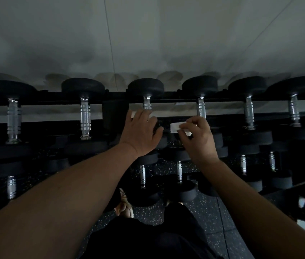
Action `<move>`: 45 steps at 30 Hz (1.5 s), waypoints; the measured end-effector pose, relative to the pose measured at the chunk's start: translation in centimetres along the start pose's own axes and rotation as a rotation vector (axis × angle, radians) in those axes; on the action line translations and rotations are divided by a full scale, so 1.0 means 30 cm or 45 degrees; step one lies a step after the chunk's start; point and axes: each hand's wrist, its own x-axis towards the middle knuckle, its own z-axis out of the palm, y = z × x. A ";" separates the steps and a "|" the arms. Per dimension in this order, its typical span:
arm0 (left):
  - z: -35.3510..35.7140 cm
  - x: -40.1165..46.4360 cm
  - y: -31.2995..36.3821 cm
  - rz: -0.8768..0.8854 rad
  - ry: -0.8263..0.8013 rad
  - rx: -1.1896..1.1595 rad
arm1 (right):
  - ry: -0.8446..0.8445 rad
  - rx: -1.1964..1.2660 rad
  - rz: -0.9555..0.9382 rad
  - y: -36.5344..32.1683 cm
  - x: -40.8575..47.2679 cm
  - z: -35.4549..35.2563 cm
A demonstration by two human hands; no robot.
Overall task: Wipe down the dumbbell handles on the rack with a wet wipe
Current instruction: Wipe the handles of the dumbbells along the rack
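Pale wall (166, 34) behind black dumbbell rack (54, 94); dark speckled rubber floor (213, 217) below it. Dumbbells sit across the rack's tiers: chrome handles with ringed grooves, round matte black heads. Wet wipe (175, 127) is white, thin, folded into a small rectangle, just right of the rack's middle, in front of the fourth top-tier handle (201, 108) from the rack's left end. Right hand (198, 137) pinches the wipe, fingers curled round it, wrist bent down. Left hand (142, 131) reaches to the third top-tier handle (147, 103), palm down, fingers over its lower part; a white scrap shows under the fingertips, grip there unclear. Both forearms bare, extended toward the rack.
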 end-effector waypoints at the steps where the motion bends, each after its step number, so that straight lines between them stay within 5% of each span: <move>1: 0.013 0.017 0.029 0.004 0.005 0.007 | -0.006 0.022 0.027 0.029 0.000 -0.023; 15: 0.167 0.173 0.242 -0.274 -0.092 0.293 | -0.165 0.251 0.097 0.461 0.180 -0.232; 26: 0.187 0.167 0.217 -0.373 -0.240 0.406 | -0.360 0.325 0.158 0.512 0.299 -0.039; 33: 0.192 0.171 0.215 -0.369 -0.250 0.434 | -0.302 0.325 0.328 0.536 0.288 -0.012; 45: 0.187 0.170 0.223 -0.384 -0.251 0.419 | -0.296 0.255 0.238 0.508 0.344 0.013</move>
